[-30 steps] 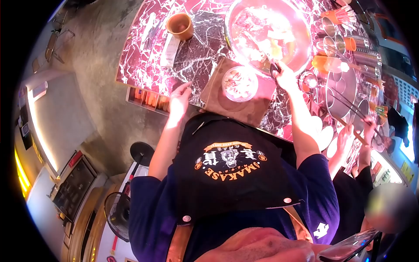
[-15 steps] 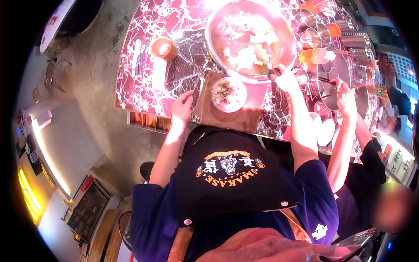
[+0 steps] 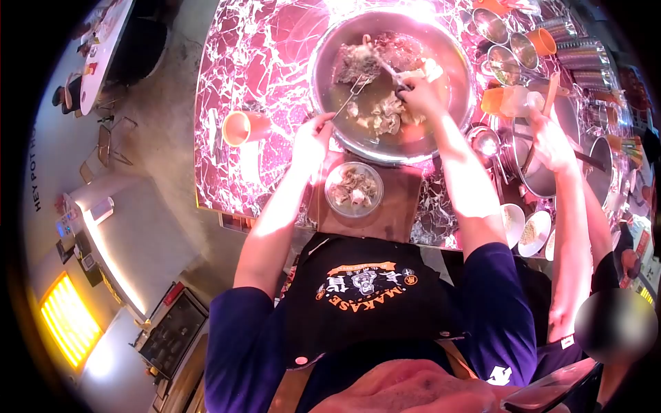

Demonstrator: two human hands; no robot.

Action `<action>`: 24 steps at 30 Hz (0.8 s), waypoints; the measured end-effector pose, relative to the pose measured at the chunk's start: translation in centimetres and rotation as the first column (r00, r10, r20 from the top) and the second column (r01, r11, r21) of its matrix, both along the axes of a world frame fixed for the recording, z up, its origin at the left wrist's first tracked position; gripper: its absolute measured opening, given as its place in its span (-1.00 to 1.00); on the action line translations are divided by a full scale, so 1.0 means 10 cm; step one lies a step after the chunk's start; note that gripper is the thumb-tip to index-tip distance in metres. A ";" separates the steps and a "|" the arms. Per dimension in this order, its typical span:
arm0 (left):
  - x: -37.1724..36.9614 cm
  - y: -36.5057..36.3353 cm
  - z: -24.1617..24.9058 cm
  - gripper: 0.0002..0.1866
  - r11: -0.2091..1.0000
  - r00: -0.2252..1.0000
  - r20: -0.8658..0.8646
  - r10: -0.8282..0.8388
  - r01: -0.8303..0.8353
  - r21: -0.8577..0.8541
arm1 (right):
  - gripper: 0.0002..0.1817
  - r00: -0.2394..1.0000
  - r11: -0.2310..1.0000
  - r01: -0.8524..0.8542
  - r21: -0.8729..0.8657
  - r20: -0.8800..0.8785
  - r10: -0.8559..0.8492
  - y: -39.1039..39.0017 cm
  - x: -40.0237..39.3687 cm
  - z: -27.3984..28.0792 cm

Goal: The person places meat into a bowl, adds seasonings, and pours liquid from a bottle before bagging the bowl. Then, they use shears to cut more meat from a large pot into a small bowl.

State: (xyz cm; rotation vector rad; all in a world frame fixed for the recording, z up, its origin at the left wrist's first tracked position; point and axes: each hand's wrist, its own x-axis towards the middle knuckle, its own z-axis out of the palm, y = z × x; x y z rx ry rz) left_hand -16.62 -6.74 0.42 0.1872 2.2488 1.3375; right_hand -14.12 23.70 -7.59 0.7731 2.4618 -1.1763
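A wide metal pot (image 3: 322,113) holds broth and large pieces of meat (image 3: 357,63). My left hand (image 3: 313,143) is closed on a thin metal fork (image 3: 346,102), whose prongs reach the dark meat at the pot's upper left. Over the pot's right half, my right hand (image 3: 421,98) is closed round the dark handle of scissors; their blades point toward the same meat. Pale pieces (image 3: 389,115) lie in the broth below. Just under the rim, a clear round bowl (image 3: 354,190) of cut meat sits on a brown board (image 3: 399,206).
An orange cup (image 3: 242,129) stands at the left on the marble table (image 3: 289,41). To the right, a co-worker's hand (image 3: 551,141) holds utensils over another pot (image 3: 544,180). Nearby are ladles (image 3: 487,143), glass cups (image 3: 490,26) and white bowls (image 3: 534,233).
Both my hands have moved up to the pot, the left bringing the fork to the meat, the right reaching farther inside. The camera view has shifted. The co-worker's hand holds different-looking utensils.
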 end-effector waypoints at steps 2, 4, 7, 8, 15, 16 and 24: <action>-0.15 0.11 -0.11 -0.70 0.994 0.996 -0.058 -0.066 0.060 -0.096 | -0.56 0.999 0.996 -0.037 0.075 -0.014 0.038 -0.14 0.08 0.12; -0.32 0.21 -0.32 -0.68 0.990 0.988 -0.116 -0.101 0.088 -0.110 | -0.51 0.999 0.999 -0.038 -0.021 -0.012 0.037 -0.21 0.13 0.11; -0.52 0.42 -0.33 -0.65 0.976 0.984 -0.125 -0.130 0.105 -0.190 | -0.47 0.986 0.987 -0.162 0.013 -0.038 0.163 -0.15 0.25 0.24; -0.60 0.49 -0.35 -0.65 0.964 0.973 -0.164 -0.161 0.120 -0.236 | -0.47 0.977 0.978 -0.200 0.049 -0.059 0.203 -0.08 0.32 0.26; -1.04 1.20 -0.37 -0.62 0.897 0.943 -0.139 -0.303 0.232 -0.377 | -0.46 0.986 0.983 0.071 0.170 0.136 -0.095 0.59 0.52 0.63; -1.11 1.36 -0.32 -0.64 0.834 0.911 -0.133 -0.389 0.287 -0.471 | -0.45 0.983 0.978 0.053 0.204 0.163 -0.087 0.60 0.47 0.65; -1.27 2.14 -0.04 -0.71 0.649 0.799 -0.066 -0.597 0.433 -0.625 | -0.44 0.982 0.911 -0.063 0.407 0.189 -0.017 0.22 0.36 0.58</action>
